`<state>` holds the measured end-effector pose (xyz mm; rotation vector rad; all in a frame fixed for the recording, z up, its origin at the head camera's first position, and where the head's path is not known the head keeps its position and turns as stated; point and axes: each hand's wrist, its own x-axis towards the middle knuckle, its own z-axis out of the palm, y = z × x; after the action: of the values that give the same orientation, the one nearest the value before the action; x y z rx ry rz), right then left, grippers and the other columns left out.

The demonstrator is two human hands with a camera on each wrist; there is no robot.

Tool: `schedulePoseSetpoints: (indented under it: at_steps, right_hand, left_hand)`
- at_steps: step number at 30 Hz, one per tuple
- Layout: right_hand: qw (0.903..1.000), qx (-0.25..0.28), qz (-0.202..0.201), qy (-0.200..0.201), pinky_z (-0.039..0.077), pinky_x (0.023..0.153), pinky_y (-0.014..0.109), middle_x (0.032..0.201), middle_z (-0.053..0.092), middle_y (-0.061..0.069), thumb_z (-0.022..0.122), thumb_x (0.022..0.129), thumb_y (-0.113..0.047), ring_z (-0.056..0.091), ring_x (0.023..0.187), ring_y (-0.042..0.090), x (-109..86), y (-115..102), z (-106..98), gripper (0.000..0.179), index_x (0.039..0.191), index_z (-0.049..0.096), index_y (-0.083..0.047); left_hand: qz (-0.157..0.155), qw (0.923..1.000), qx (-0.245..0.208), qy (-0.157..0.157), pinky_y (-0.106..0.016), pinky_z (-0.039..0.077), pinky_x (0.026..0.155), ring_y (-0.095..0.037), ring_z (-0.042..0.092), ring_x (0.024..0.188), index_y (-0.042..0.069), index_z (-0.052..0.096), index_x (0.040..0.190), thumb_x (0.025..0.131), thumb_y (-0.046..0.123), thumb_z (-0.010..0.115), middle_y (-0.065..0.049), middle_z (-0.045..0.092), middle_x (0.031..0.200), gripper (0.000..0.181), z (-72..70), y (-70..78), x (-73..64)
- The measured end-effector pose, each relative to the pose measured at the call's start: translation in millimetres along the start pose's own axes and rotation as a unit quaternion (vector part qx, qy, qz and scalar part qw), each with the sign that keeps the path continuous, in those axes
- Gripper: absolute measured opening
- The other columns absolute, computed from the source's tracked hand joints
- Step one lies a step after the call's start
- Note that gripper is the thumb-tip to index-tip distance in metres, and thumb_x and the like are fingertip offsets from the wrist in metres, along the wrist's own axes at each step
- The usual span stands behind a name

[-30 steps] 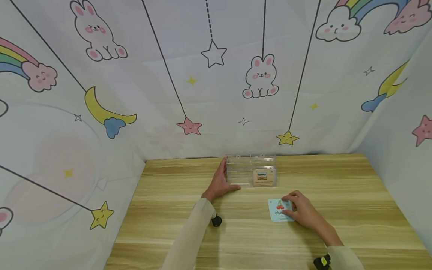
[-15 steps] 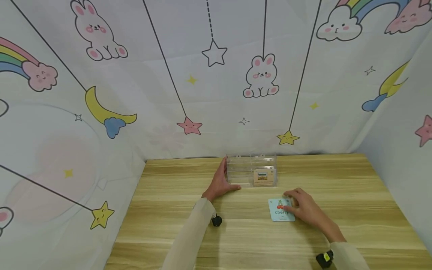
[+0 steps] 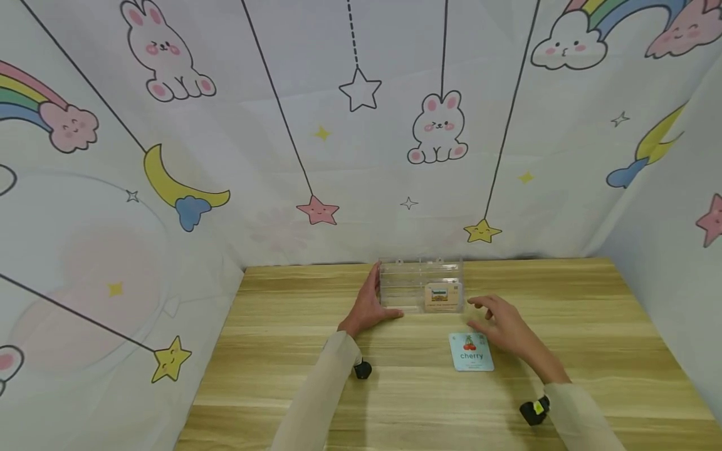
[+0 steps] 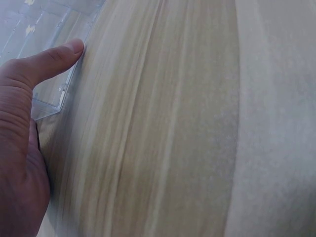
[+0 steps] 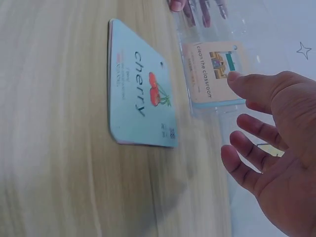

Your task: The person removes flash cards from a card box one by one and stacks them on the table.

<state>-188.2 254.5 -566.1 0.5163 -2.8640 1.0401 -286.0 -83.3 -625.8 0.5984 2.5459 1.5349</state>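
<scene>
My left hand (image 3: 368,305) grips the left end of a clear plastic compartment box (image 3: 402,291), fingers along its side and thumb (image 4: 57,61) along its front edge. In the box's front right compartment sits a stack of beige cards (image 5: 210,74), the top one reading "clean the classroom". My right hand (image 3: 504,329) hovers to the right of the box with fingers spread and nothing between them. In the right wrist view its thumb overlaps the beige cards. Below that hand, a stack of light blue cards (image 3: 472,352) with cherries and the word "cherry" lies flat on the table.
The wood-grain table (image 3: 282,351) runs back to a white cloth backdrop (image 3: 366,156) printed with rabbits, stars and moons. The box stands close against that cloth. Each wrist wears a small black camera.
My right hand has left the blue cherry cards and moved up and away toward the box, its fingers opening. The left hand and the box have stayed in place.
</scene>
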Motion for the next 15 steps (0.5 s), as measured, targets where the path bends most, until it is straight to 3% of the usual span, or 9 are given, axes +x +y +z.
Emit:
schedulePoseSetpoints:
  at_steps: [6, 15]
  right_hand:
    - [0.9999, 0.010, -0.002, 0.006, 0.053, 0.072, 0.038, 0.119, 0.067, 0.018, 0.077, 0.096, -0.015, 0.058, 0.086, 0.019, 11.2, -2, 4, 0.045, 0.135, 0.063, 0.002]
    - [0.9985, 0.043, 0.027, 0.021, 0.054, 0.076, 0.039, 0.116, 0.066, 0.015, 0.074, 0.098, -0.016, 0.060, 0.090, 0.022, 26.2, -3, 12, 0.049, 0.141, 0.058, 0.001]
  left_hand:
    - [-0.004, 1.0000, 0.002, 0.000, -0.034, 0.030, 0.123, -0.022, 0.023, 0.155, 0.012, 0.003, 0.168, 0.072, 0.023, 0.099, -0.007, 0.013, 0.173, 0.136, 0.0, 0.4, 0.7]
    - [-0.011, 0.9999, 0.006, 0.003, -0.032, 0.030, 0.122, -0.021, 0.024, 0.155, 0.013, 0.003, 0.168, 0.072, 0.023, 0.099, -0.006, 0.014, 0.173, 0.136, -0.4, 4.4, 0.0]
